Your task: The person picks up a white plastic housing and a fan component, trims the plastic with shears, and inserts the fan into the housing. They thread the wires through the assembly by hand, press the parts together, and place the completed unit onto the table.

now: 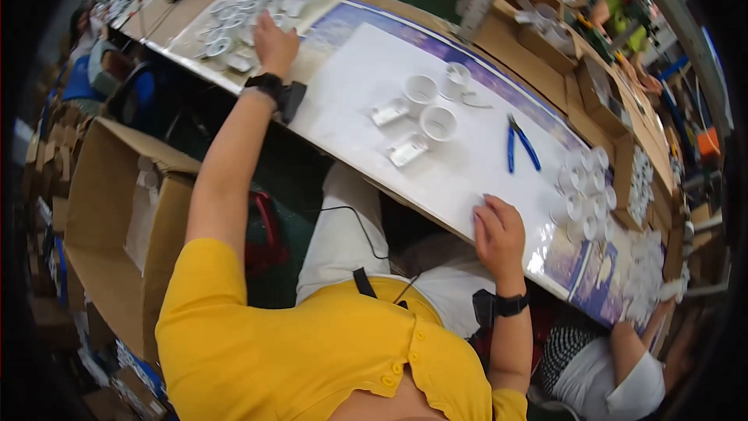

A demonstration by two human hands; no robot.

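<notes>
1. On the far left of the tabletop (467, 164), seen from the head camera, the left hand (274, 40) reaches into a cluster of white cups (234, 19); whether its fingers grip one cannot be told.
2. Near the front edge, the right hand (499, 234) rests flat on the white sheet, fingers loosely together and holding nothing.
3. Between the hands stand three white cups (431, 101) with small white tabs (408, 150); blue-handled pliers (520, 143) lie just right of them.
4. More white cups (586, 187) crowd the right end.

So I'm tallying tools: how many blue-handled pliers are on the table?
1. The blue-handled pliers lie on the white table sheet, right of the three white rings; others may be hidden.
</notes>
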